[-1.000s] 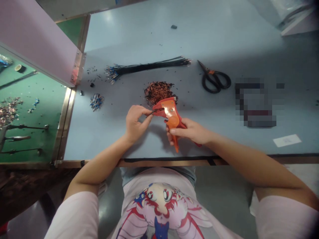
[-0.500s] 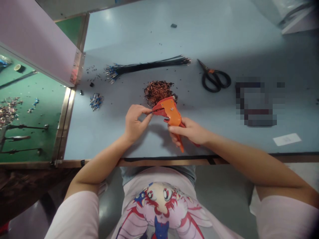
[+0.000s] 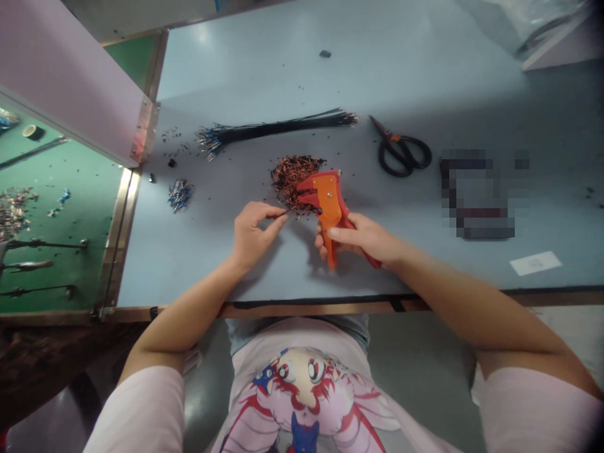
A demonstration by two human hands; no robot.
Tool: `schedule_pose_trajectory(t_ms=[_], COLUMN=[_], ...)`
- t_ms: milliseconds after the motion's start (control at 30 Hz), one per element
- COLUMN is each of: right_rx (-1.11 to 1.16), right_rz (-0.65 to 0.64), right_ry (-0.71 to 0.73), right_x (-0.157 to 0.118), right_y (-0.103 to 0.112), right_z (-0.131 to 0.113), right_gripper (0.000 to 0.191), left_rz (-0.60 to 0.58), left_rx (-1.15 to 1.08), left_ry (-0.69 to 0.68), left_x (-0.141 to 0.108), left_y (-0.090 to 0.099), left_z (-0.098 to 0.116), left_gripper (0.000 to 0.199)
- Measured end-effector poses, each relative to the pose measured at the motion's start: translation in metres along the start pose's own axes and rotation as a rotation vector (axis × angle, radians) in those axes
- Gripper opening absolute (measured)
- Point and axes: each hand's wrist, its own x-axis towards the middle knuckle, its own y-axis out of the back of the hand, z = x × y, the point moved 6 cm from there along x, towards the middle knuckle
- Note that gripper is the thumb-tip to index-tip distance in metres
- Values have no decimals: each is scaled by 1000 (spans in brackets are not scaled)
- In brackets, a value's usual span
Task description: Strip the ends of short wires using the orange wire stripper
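Between thumb and forefinger, my left hand (image 3: 255,233) pinches a short dark wire (image 3: 285,212), its tip just short of the tool's jaws. My right hand (image 3: 363,238) is wrapped round the handles of an orange and red wire stripper (image 3: 330,195), whose jaws are parted and point left. Right behind the jaws is a heap of copper-coloured and dark wire bits (image 3: 295,173). Farther back a bundle of black wires (image 3: 278,128) lies crosswise, with blue and metal ends at its left.
Black-handled scissors (image 3: 401,151) lie right of the bundle. A small pile of blue and metal terminals (image 3: 180,195) sits on the left. On the right are a blurred-out object (image 3: 479,195) and a white paper slip (image 3: 536,263). A pale panel (image 3: 75,69) rises at the left.
The wire stripper has moved slightly away from the left hand, and its jaws have come off the wire and turned. The left hand still pinches the wire and has barely moved.
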Motion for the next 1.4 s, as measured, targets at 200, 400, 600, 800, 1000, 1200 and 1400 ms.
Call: schedule_pose_trajectory(t_ms=[200,400,600,800,1000,1200,1400], right_rx=[-139,-140,-217,-283,-98,-4,37], right_rz=[201,183,148,220,296,275,216], right_ry=[201,203,167,129,120,48,-27], right_x=[-1,-3,-5,-4,0,2,2], right_y=[11,1,-7,4,26,24,17], right_z=[-10,-11,-12,-13,-16,-9,-4], right_gripper=[29,31,20,21,29,28,30], left_rz=[-115,-190,-247,-238,-88,-170,-232], left_rx=[-68,-42,-34,16,-200,-555,-747], left_ry=[-84,-219,-266,-282,248,721,744], left_x=[-9,-18,-23,-14,4,-11,-12], left_y=[-9,-18,-25,-15,0,-20,-25], left_z=[25,40,42,37,-5,-24,-24], left_gripper=[3,5,6,5,7,27,36])
